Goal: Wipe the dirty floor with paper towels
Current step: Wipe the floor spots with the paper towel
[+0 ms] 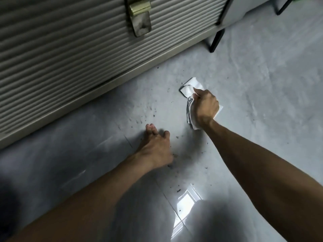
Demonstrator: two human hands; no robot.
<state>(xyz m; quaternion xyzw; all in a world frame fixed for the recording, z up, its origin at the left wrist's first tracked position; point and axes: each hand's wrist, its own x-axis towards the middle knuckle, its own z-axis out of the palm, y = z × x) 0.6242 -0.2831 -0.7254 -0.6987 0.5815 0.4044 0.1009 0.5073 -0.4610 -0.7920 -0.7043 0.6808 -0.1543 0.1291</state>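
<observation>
Dirt was scattered over the floor around the left hand, which was laid flat on it, fingers straight. A crumpled towel was gripped in the right hand and pressed down just beyond; most wiping was judged undone.

Your two arms are bare from the wrists right up to the edge of the view. Your left hand and your right hand are bare too, and the right one shows its knuckles.
</observation>
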